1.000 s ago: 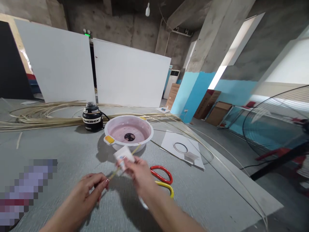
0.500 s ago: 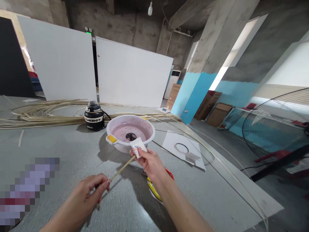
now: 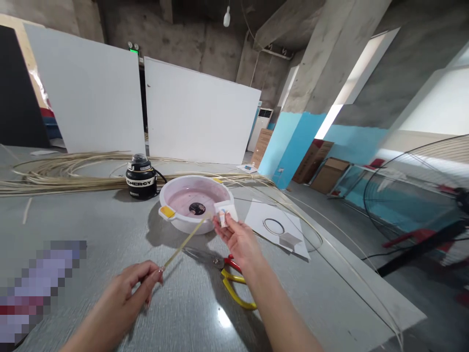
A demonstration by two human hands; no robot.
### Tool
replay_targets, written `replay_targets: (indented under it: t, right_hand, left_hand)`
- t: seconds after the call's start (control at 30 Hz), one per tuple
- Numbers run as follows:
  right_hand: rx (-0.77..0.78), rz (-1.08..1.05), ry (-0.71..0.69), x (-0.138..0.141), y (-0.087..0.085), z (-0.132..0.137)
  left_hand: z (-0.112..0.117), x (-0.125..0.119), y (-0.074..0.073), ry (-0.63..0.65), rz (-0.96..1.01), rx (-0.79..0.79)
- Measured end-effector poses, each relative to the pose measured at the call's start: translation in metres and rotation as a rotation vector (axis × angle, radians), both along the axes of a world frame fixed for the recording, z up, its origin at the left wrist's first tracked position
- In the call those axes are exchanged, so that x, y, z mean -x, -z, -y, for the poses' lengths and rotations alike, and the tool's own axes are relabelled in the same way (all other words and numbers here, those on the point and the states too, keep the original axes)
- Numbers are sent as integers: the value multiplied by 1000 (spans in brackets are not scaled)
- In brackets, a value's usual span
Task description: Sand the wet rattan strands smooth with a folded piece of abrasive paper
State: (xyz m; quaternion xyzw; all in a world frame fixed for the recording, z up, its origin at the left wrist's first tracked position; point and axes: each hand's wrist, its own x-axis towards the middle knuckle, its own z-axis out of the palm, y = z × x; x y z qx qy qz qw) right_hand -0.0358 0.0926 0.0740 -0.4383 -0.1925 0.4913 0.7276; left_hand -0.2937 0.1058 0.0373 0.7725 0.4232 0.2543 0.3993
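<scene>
My left hand (image 3: 128,288) pinches one end of a thin, pale bamboo-like strip (image 3: 184,243). The strip slants up and away toward my right hand (image 3: 242,239), where its far end lies close to the fingertips. Between thumb and fingers, my right hand holds a small folded white piece (image 3: 229,210) with coloured print; whether the strip touches it I cannot tell. Behind the strip stands a white basin (image 3: 190,226) with yellow handle patches and a dark round spot inside. Below my right wrist lie scissors (image 3: 232,291) with red and yellow handles, partly hidden by the arm.
A black pot-shaped device (image 3: 141,181) marked ENERGY stands left of the basin. Long coiled strips (image 3: 69,168) stretch across the back of the table. On the right, a white sheet (image 3: 262,211) bears a dark ring (image 3: 274,226). A fan (image 3: 421,195) stands beyond the table's right edge.
My right hand has moved right and slightly up with the white piece, along and away from the strip, uncovering more of the scissors. My left hand stays nearly in place.
</scene>
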Motion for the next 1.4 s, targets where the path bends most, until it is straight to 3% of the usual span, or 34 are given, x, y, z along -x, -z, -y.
replay_targets:
  t: [0.17, 0.33, 0.47, 0.6, 0.7, 0.77, 0.93, 1.0, 1.1, 1.17, 1.4]
  right_hand:
    - [-7, 137, -363, 50, 10, 15]
    - [22, 124, -411, 83, 24, 24]
    - [19, 75, -363, 57, 23, 12]
    - [5, -24, -80, 5, 9, -3]
    - [14, -70, 27, -10, 2, -5]
    - [-5, -31, -38, 0, 1, 0]
    - [18, 106, -403, 58, 9, 21]
    - [27, 101, -455, 76, 14, 28]
    - [29, 110, -433, 85, 22, 28]
    - [39, 101, -396, 77, 23, 22]
    - [40, 4, -40, 3, 4, 0]
  left_hand:
    - [-1, -3, -1, -31, -5, -53]
    - [6, -9, 3, 81, 9, -3]
    - [8, -7, 0, 126, 16, 106]
    - [7, -3, -4, 120, 30, 149]
    - [3, -1, -5, 69, 49, 143]
    - [0, -1, -4, 26, 58, 121]
    - [-4, -2, -1, -46, 44, 62]
    - [-2, -4, 0, -25, 44, 42]
    - [1, -6, 1, 71, 36, 38]
    - [3, -6, 1, 108, 25, 50]
    - [5, -1, -3, 74, -8, 23]
